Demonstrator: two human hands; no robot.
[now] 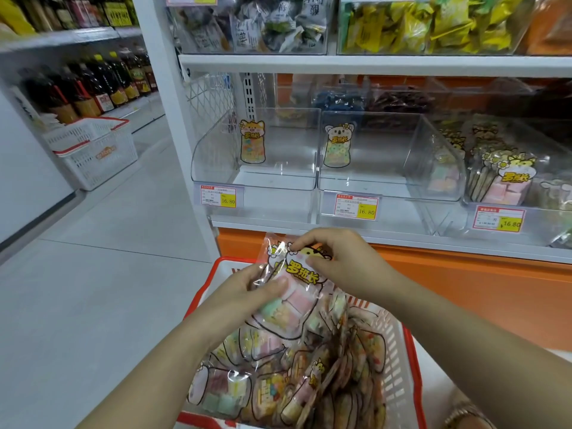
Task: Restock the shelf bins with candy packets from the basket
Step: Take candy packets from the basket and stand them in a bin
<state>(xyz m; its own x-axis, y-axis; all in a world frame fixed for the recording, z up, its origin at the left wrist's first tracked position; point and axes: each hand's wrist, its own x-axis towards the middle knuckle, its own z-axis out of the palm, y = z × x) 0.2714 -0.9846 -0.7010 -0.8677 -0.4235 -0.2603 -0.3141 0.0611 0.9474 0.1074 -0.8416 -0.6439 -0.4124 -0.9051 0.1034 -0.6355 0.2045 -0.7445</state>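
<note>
A clear candy packet point(294, 292) with pastel sweets and a yellow label is lifted above the red-rimmed white basket point(399, 351). My left hand point(244, 292) grips its left side, thumb over the front. My right hand point(343, 261) pinches its top edge. The basket holds several more candy packets point(278, 376). Above, two clear shelf bins stand open: the left bin point(257, 178) has one packet upright at its back, and the middle bin point(371, 184) also has one packet at its back. A bin at the right point(501, 181) is filled with similar packets.
An upper shelf point(371, 65) carries bins of dark and yellow packets. Price tags hang on the bins' fronts. A second white basket point(93, 150) sits on the floor at the left, by a shelf of dark bottles point(93, 85). An orange panel point(464, 289) runs under the shelf.
</note>
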